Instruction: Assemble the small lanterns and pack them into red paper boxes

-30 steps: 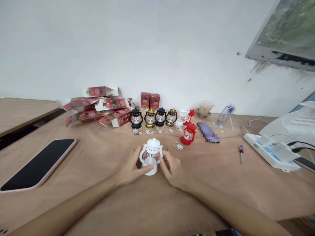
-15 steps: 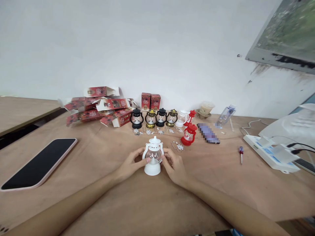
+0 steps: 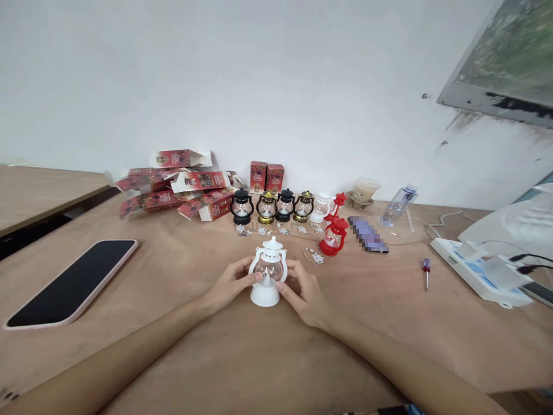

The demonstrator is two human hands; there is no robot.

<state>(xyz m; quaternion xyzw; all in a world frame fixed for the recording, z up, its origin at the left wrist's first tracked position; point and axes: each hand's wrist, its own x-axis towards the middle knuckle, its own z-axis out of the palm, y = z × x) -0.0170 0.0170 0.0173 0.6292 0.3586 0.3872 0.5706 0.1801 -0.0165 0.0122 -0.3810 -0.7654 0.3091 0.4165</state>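
Observation:
A small white toy lantern (image 3: pixel 268 270) with a clear globe stands upright on the wooden table (image 3: pixel 259 357). My left hand (image 3: pixel 228 286) grips its left side with the thumb on the globe. My right hand (image 3: pixel 305 294) grips its right side and base. Behind it a row of lanterns stands near the wall: black (image 3: pixel 241 207), gold (image 3: pixel 266 208), black (image 3: pixel 284 205), gold (image 3: pixel 303 206), white (image 3: pixel 320 208). A red lantern (image 3: pixel 334 236) stands closer, with another red one (image 3: pixel 336 204) behind it. Small flat parts (image 3: pixel 314 256) lie just right of my lantern.
Red cartons (image 3: pixel 181 187) are piled at the back left, and two (image 3: pixel 266 177) stand upright. A phone (image 3: pixel 74 282) lies at the left. A small screwdriver (image 3: pixel 427 271), a clear bottle (image 3: pixel 398 202), a cup (image 3: pixel 364 188) and a white device with cables (image 3: pixel 484 271) are at the right.
The lantern has been lowered slightly and now rests upright on the table. Both hands have shifted their fingers around its globe and base; the view has drifted a little.

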